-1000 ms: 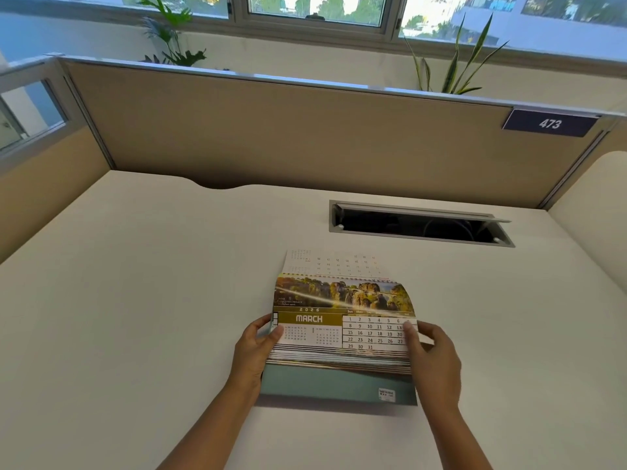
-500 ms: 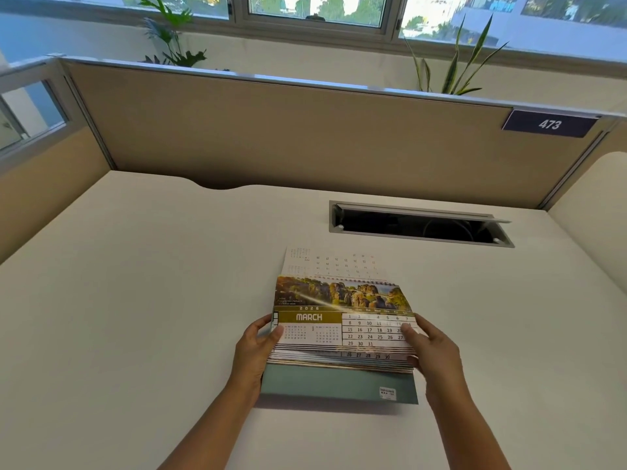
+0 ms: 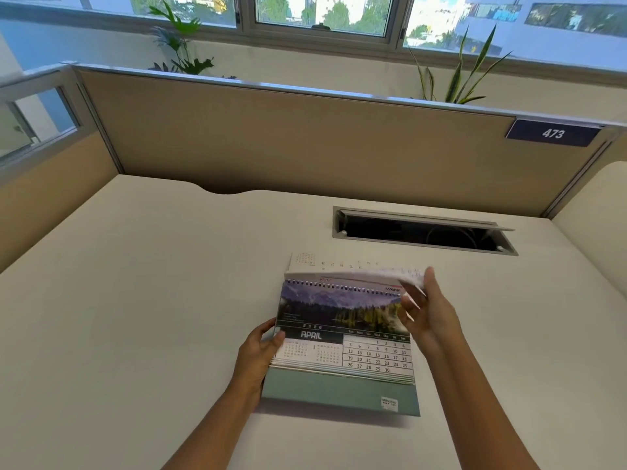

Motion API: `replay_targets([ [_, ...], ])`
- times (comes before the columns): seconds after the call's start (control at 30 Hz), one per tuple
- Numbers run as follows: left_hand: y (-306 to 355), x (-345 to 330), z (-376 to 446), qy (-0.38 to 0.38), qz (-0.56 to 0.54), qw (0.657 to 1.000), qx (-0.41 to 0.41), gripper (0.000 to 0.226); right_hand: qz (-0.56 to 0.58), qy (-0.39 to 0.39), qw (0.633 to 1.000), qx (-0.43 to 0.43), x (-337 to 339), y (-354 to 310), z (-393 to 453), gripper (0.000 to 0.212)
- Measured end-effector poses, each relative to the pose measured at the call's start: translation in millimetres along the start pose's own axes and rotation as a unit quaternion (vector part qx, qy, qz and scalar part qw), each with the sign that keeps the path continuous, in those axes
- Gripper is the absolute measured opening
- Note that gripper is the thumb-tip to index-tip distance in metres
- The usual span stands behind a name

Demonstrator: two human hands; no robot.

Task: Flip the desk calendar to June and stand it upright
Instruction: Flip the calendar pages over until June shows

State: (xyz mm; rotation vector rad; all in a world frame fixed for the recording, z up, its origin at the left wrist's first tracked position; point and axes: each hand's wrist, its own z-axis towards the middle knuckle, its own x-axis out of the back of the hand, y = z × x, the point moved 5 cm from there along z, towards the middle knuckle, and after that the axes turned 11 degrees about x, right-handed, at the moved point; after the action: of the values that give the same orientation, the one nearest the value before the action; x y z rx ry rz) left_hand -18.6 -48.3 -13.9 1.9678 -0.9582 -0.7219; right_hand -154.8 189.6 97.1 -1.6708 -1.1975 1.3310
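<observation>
The spiral-bound desk calendar [image 3: 342,340] lies flat on the cream desk [image 3: 135,300], its teal base toward me. The page on top reads APRIL 2026 under a mountain-lake photo. My left hand [image 3: 259,351] grips the calendar's left edge, thumb on the page. My right hand [image 3: 425,310] holds the right edge of the March page [image 3: 356,275], which is lifted and arched over the spiral binding, blurred by motion. Earlier pages lie folded back beyond the spiral.
An open cable slot [image 3: 420,230] with a raised metal flap is cut into the desk just behind the calendar. Beige partition panels [image 3: 305,144] wall the desk at the back and sides, with a plate numbered 473 [image 3: 553,133]. Plants stand behind the partition.
My right hand has lifted the March page up from its lower right edge and swung it back over the spiral. April now shows on top. The left hand has stayed on the left edge.
</observation>
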Motion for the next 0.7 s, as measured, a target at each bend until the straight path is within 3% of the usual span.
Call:
replay_targets([
  [0.1,0.3,0.2,-0.1,0.011,0.01,1.0,-0.01,0.032,0.023,-0.078,0.997,0.018,-10.4,-8.3,8.5,0.057],
  [0.17,0.5,0.2,0.1,0.022,0.022,0.999,-0.02,0.031,0.015,-0.1,0.995,0.024,-10.0,-9.5,10.7,0.059],
  [0.3,1.3,-2.3,0.0,0.024,0.021,0.999,-0.028,0.021,-0.22,-0.066,0.968,0.103,8.6,-2.5,9.2,0.038],
  [0.4,1.6,-2.2,-1.3,0.023,0.015,0.999,-0.023,0.02,-0.409,-0.009,0.898,0.162,35.5,11.1,4.0,0.035],
  [0.47,1.0,-1.4,-0.4,0.024,0.01,1.0,-0.016,0.022,-0.481,0.016,0.865,0.144,51.1,23.5,-2.7,0.043],
  [0.57,1.3,-1.2,1.0,0.023,0.015,1.0,-0.008,0.028,-0.492,-0.008,0.865,0.096,56.5,42.5,-12.2,0.042],
  [0.7,2.3,-2.6,1.1,0.044,0.027,0.999,-0.012,0.03,-0.499,-0.008,0.859,0.114,52.6,45.4,-27.1,0.038],
])
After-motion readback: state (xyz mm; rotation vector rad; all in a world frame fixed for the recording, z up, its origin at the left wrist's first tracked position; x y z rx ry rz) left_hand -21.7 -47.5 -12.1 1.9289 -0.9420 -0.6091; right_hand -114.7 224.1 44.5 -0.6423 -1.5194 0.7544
